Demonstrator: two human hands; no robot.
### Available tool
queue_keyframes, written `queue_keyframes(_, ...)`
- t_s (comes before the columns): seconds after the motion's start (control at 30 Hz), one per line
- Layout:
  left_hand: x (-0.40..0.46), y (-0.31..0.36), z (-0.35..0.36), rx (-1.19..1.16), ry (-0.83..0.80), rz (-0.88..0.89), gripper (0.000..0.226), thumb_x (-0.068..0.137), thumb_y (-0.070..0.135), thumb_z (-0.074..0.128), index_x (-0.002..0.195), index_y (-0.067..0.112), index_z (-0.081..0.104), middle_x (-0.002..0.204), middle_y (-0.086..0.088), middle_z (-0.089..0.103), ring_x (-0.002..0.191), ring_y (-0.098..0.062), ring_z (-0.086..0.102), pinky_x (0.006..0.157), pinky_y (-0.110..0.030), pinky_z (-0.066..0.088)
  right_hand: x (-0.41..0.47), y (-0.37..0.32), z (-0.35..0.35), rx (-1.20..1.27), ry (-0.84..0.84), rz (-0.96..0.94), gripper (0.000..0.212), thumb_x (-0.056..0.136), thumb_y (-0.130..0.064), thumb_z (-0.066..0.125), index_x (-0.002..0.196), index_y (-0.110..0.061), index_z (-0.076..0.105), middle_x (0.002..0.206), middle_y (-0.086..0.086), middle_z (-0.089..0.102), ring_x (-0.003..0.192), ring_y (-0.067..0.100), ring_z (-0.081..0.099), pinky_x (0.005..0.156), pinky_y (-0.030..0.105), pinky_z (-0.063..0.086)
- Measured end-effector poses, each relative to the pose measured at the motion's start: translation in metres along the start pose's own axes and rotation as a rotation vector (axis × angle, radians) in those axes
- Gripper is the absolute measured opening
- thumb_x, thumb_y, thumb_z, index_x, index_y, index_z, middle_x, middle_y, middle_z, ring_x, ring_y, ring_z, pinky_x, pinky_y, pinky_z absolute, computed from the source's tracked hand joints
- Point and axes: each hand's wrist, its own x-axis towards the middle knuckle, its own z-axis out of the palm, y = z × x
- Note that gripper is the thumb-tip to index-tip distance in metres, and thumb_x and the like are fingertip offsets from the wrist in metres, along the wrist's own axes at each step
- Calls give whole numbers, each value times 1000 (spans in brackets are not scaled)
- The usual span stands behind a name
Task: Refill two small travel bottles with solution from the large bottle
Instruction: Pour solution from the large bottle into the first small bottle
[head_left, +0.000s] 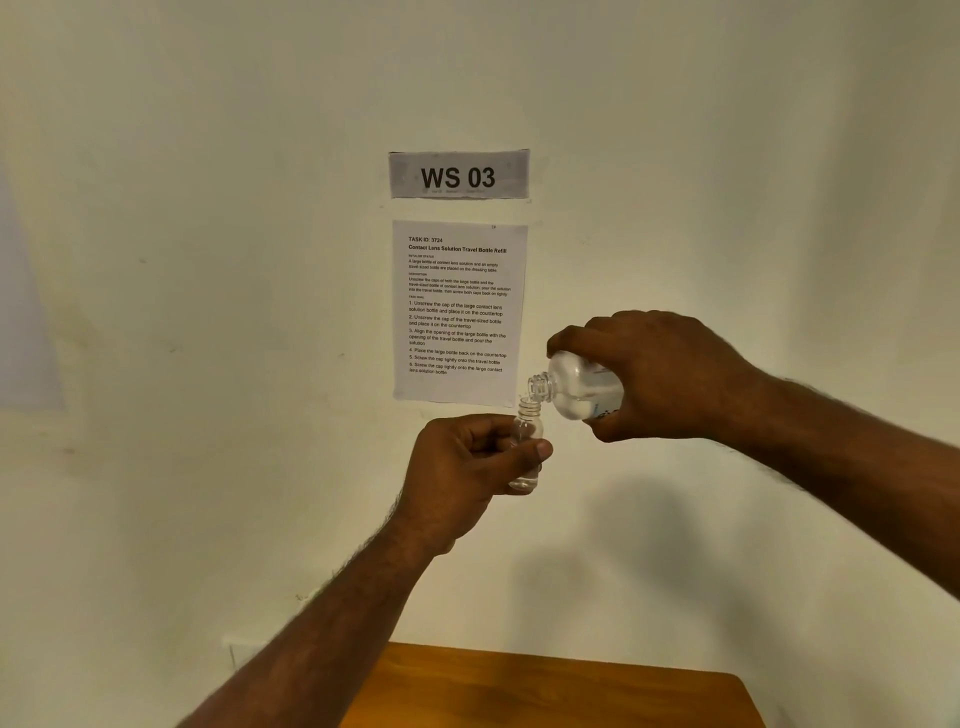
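The left hand (467, 467) grips a small travel bottle (525, 452) upright, fingers and thumb curled round its clear body, cap off. At roughly two o'clock from it, the right hand (660, 374) clamps the large bottle (582, 387), tilted neck-down toward eight o'clock, its open mouth just above and touching or nearly touching the small bottle's threaded neck. Both bottles are held in the air before the wall. A sign (459, 174) reading "WS 03" and an instruction sheet (459, 312) hang at twelve o'clock. A wooden tabletop (550, 691) lies at six o'clock.
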Motion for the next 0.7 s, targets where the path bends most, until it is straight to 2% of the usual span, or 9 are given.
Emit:
queue_keyframes(0.27, -1, 0, -2, -6, 7, -20, 20, 79, 0, 81, 97, -5, 75, 76, -22, 71, 68, -25, 72, 62, -34, 61, 1, -2, -3, -5, -17, -4, 71, 65, -47, 72, 130, -43, 43, 104, -15, 62, 85, 14, 56, 69, 31, 49)
queue_keyframes(0.43, -1, 2, -3, 11, 6, -13, 18, 79, 1, 81, 96, -3, 77, 78, -29, 71, 67, -23, 72, 61, -31, 61, 2, -3, -3, -11, -21, -6, 71, 66, -49, 72, 131, -43, 42, 107, -15, 61, 87, 15, 57, 71, 32, 50)
queue_keyframes(0.57, -2, 2, -4, -2, -2, -14, 18, 80, 0, 80, 98, -2, 77, 76, -19, 73, 67, -22, 72, 61, -31, 61, 3, -4, -2, -8, -21, -6, 71, 66, -48, 72, 130, -43, 43, 104, -14, 62, 86, 15, 57, 71, 33, 51)
queue_keyframes(0.7, -2, 2, -5, 2, -1, -10, 18, 80, 2, 81, 97, 1, 78, 78, -19, 74, 69, -23, 72, 62, -32, 61, 4, -5, -1, -4, -16, -8, 69, 66, -48, 72, 129, -42, 44, 103, -14, 62, 84, 16, 57, 70, 33, 51)
